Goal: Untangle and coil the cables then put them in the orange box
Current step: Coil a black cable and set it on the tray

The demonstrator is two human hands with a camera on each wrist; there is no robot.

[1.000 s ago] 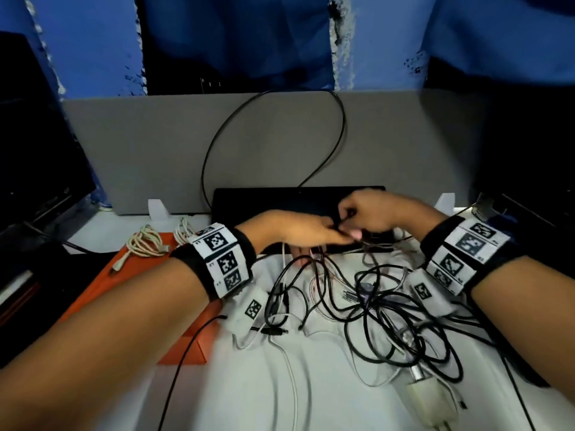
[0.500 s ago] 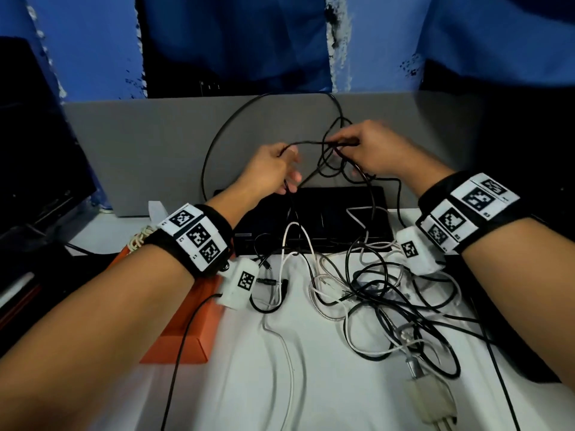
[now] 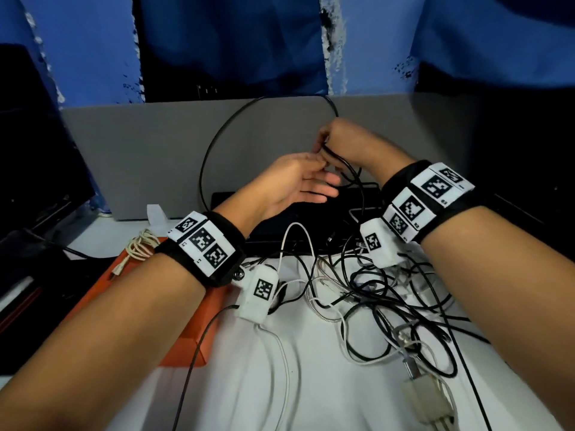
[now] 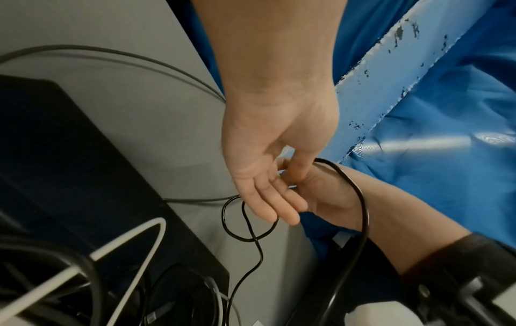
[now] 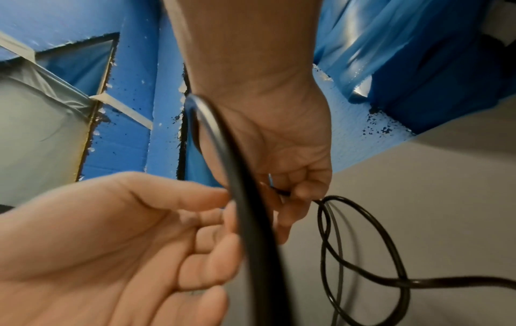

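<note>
My right hand (image 3: 330, 145) is raised in front of the grey partition. Its curled fingers pinch a thin black cable (image 3: 346, 169) near one end; the pinch shows in the right wrist view (image 5: 290, 197). The cable loops below the hand (image 5: 372, 222) and runs over the right wrist (image 4: 360, 198). My left hand (image 3: 326, 177) is just beside it with its palm turned towards it and its fingers straight; the thumb touches the right hand (image 4: 321, 194). A tangle of black and white cables (image 3: 389, 306) lies on the white table. The orange box (image 3: 193, 337) sits under my left forearm.
A coiled beige cable (image 3: 140, 247) lies on the orange box's far end. A black flat device (image 3: 298, 219) lies behind the tangle, against the grey partition (image 3: 140, 157). A white plug adapter (image 3: 426, 398) lies at the near right. A dark monitor (image 3: 34, 150) stands at the left.
Both hands rose from the tangle with a black cable stretched between them. Now they have come together, the left hand's fingers have straightened, and only the right hand holds the cable.
</note>
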